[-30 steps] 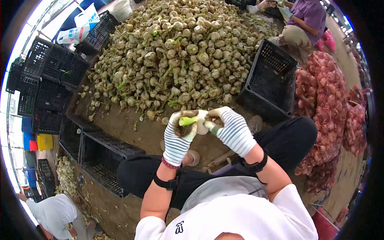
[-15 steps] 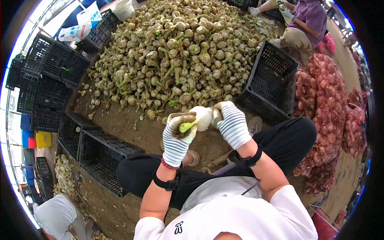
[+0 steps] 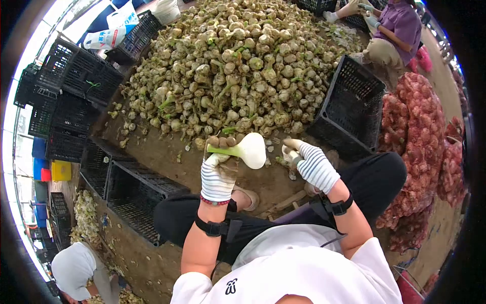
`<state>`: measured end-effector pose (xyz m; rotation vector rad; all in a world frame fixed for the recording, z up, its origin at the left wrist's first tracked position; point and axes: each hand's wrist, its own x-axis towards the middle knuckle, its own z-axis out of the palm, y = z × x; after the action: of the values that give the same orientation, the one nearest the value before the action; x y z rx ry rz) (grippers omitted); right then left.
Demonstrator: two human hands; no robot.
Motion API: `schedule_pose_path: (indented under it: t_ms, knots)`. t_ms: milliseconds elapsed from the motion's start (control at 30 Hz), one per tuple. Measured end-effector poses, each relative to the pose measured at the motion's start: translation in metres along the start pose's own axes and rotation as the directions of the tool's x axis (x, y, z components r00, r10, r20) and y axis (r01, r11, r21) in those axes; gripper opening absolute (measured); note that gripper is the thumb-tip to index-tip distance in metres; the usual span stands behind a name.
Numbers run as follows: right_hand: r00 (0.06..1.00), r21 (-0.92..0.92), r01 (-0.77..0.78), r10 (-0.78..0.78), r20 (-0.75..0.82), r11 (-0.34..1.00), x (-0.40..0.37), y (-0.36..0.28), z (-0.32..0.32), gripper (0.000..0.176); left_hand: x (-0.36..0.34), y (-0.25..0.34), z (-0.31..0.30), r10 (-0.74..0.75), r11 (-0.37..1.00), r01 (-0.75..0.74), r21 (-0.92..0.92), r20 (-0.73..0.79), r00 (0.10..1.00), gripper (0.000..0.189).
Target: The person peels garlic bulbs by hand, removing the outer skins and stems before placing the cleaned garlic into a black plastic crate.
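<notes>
Left hand (image 3: 219, 175) and right hand (image 3: 318, 168) have moved apart, near the big pile (image 3: 228, 76). The left one holds the white bulb (image 3: 253, 151) by its green stem (image 3: 219, 150). The right one is bunched narrow; I can't tell if it holds anything. Best to grip snugly, without squashing.

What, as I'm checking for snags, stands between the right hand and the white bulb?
Nothing visible stands between the right hand and the white bulb; only an open gap shows. The left hand holds the green stem, on the bulb's other side.
</notes>
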<state>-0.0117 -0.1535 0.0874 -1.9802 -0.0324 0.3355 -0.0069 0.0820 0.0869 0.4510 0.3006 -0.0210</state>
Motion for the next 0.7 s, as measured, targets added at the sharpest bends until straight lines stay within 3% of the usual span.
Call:
schedule_pose_path:
  t_ms: [33, 67, 133, 167, 200, 300, 333, 400, 433, 533, 633, 667, 700]
  knots:
    - [0.989, 0.1, 0.143, -0.138, -0.059, 0.985, 0.0, -0.018, 0.0, 0.022, -0.001, 0.001, 0.002, -0.009, 1.0, 0.009, 0.003, 0.003, 1.0, 0.026]
    - [0.987, 0.104, 0.155, -0.149, -0.061, 0.982, 0.003, -0.031, 0.0, 0.022, -0.001, 0.001, 0.001, -0.001, 1.0, 0.001, 0.009, 0.011, 1.0, 0.026]
    - [0.995, 0.175, -0.021, 0.004, 0.098, 0.984, 0.007, -0.055, -0.002, 0.026, -0.001, 0.004, 0.0, 0.113, 0.972, -0.175, 0.155, 0.342, 0.933, 0.019]
    - [0.992, 0.179, -0.079, 0.059, 0.116, 0.981, 0.006, -0.07, -0.004, 0.029, -0.004, 0.007, 0.002, 0.156, 0.92, -0.274, 0.281, 0.38, 0.912, 0.011]
    - [0.991, 0.179, -0.079, 0.058, 0.122, 0.981, 0.009, -0.068, 0.002, 0.029, -0.006, 0.009, 0.002, 0.16, 0.918, -0.277, 0.282, 0.376, 0.913, 0.011]
    - [0.999, 0.112, -0.006, 0.001, 0.041, 0.994, 0.019, -0.053, 0.018, 0.031, -0.016, 0.017, 0.004, 0.177, 0.585, -0.582, 0.565, 0.611, 0.772, 0.009]
    - [0.999, 0.111, -0.011, 0.006, 0.04, 0.994, 0.021, -0.053, 0.016, 0.031, -0.015, 0.019, 0.001, 0.137, 0.558, -0.628, 0.542, 0.686, 0.714, 0.009]
    - [0.991, 0.048, 0.024, -0.03, 0.134, 0.999, 0.022, -0.054, 0.009, 0.026, -0.017, 0.022, -0.003, 0.087, 0.511, -0.648, 0.565, 0.716, 0.692, 0.011]
    - [0.98, 0.068, -0.066, 0.052, 0.193, 0.996, 0.024, -0.056, 0.005, 0.023, -0.017, 0.023, -0.007, 0.086, 0.5, -0.646, 0.577, 0.71, 0.699, 0.01]
    - [0.983, 0.03, -0.024, 0.019, 0.181, 0.999, 0.023, -0.051, 0.004, 0.022, -0.016, 0.023, -0.005, 0.016, 0.496, -0.596, 0.631, 0.68, 0.733, 0.01]
    - [0.991, -0.025, 0.033, -0.03, 0.132, 0.999, 0.018, -0.051, 0.008, 0.022, -0.015, 0.023, 0.0, -0.043, 0.485, -0.642, 0.594, 0.749, 0.661, 0.012]
    - [0.994, -0.065, 0.072, -0.066, 0.089, 0.995, 0.015, -0.051, 0.01, 0.022, -0.016, 0.023, 0.002, -0.066, 0.485, -0.66, 0.574, 0.776, 0.627, 0.017]
    - [0.99, -0.094, 0.027, -0.014, 0.142, 0.995, 0.02, -0.048, 0.009, 0.022, -0.017, 0.023, -0.001, -0.088, 0.452, -0.682, 0.575, 0.79, 0.607, 0.027]
